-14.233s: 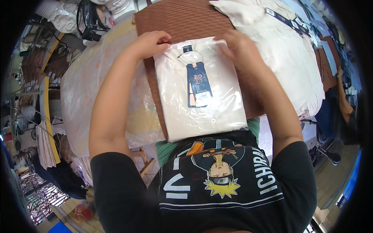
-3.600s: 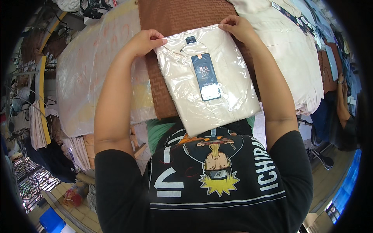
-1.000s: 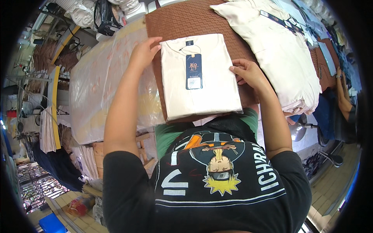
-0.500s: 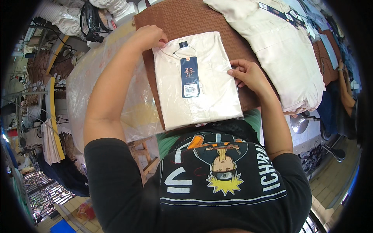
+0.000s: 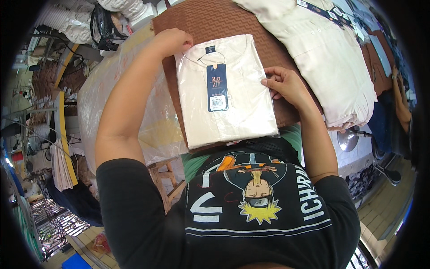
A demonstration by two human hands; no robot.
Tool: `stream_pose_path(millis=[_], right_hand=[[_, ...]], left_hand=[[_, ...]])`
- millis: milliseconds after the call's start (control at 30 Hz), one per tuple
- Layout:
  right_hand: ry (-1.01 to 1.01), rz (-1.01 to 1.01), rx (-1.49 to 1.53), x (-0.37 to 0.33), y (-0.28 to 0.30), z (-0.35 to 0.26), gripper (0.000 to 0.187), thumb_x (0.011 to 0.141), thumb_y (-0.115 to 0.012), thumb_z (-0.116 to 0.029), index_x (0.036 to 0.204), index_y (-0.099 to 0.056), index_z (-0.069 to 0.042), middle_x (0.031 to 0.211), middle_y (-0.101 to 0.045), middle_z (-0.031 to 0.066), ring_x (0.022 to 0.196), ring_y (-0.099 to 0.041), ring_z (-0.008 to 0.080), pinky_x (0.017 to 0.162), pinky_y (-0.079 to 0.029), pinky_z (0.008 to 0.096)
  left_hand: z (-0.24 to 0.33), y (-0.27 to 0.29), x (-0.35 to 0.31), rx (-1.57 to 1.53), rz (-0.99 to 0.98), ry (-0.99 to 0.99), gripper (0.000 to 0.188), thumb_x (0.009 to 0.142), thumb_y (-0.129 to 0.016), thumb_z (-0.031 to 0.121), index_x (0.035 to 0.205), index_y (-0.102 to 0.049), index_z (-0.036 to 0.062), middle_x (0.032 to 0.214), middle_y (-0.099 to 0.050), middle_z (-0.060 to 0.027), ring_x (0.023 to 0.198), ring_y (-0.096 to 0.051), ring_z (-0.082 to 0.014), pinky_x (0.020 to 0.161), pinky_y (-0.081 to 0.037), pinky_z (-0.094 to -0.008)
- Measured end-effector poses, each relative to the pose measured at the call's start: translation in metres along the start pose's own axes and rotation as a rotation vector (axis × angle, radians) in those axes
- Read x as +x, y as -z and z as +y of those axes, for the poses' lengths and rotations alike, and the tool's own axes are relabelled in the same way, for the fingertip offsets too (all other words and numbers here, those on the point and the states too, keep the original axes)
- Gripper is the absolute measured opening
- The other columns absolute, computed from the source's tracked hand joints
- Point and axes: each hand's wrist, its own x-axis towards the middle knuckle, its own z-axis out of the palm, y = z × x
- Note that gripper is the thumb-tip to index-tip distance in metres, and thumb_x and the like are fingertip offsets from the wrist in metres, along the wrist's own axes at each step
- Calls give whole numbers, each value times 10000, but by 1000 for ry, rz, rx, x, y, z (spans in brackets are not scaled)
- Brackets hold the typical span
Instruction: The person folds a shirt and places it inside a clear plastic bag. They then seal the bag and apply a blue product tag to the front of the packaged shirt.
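Observation:
A folded cream shirt in a clear plastic bag [image 5: 244, 114] lies in front of me, its neckline toward the far side. On its front rests a dark blue hang tag [image 5: 217, 87] with a white label, looped on a thin string at the collar. My left hand [image 5: 176, 41] is closed at the bag's far left corner, fingers pinched on the plastic. At the right edge, my right hand [image 5: 285, 85] grips the bag between thumb and fingers, the other fingertips partly hidden under it.
Brown textured cloth [image 5: 201, 18] covers the work surface. More cream garments [image 5: 320, 58] lie along the right with tags on them. A large plastic-wrapped bundle [image 5: 130, 107] stands at the left. Another person's arm [image 5: 402, 103] shows at the far right.
The hang tag has shifted slightly left and up with the bag. Both hands keep their hold at the same places.

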Motion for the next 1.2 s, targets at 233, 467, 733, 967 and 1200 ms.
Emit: stream_pose_path(millis=[233, 467, 733, 967, 1200], right_hand=[[8, 6, 4, 1, 0, 2, 395, 835, -678, -165, 1151, -573, 47, 754, -648, 29, 592, -573, 66, 515, -460, 203], [4, 1, 1, 0, 1, 0, 387, 836, -679, -163, 1146, -576, 45, 747, -647, 28, 586, -573, 68, 514, -464, 205], [18, -9, 14, 2, 0, 1, 382, 835, -680, -160, 1139, -579, 47, 750, -649, 33, 585, -578, 72, 510, -466, 210], [32, 5, 24, 2, 2, 5, 377, 836, -679, -159, 1135, -581, 50, 751, -650, 34, 579, -574, 72, 510, -465, 210], [46, 19, 30, -2, 0, 2, 368, 830, -686, -166, 1121, -594, 39, 766, -658, 43, 588, -583, 76, 520, -466, 209]], left_hand=[[-1, 0, 5, -22, -46, -31, 203, 753, -686, 236, 902, -709, 101, 900, -696, -87, 846, -652, -272, 747, -511, -384], [11, 4, 14, 150, -109, -94, 151, 768, -633, 196, 868, -692, 100, 829, -680, -93, 796, -642, -283, 681, -492, -410], [0, -2, 8, -96, 101, 45, 212, 818, -595, 148, 1007, -666, 85, 935, -679, -121, 879, -639, -295, 767, -492, -381], [27, 0, -27, -314, 181, 86, 277, 896, -579, 203, 1110, -639, 39, 1100, -654, -133, 1038, -608, -275, 883, -465, -342], [107, -50, -57, -426, 376, 109, 449, 916, -528, 347, 1269, -546, 71, 1411, -428, -126, 1316, -369, -311, 1085, -274, -461]])
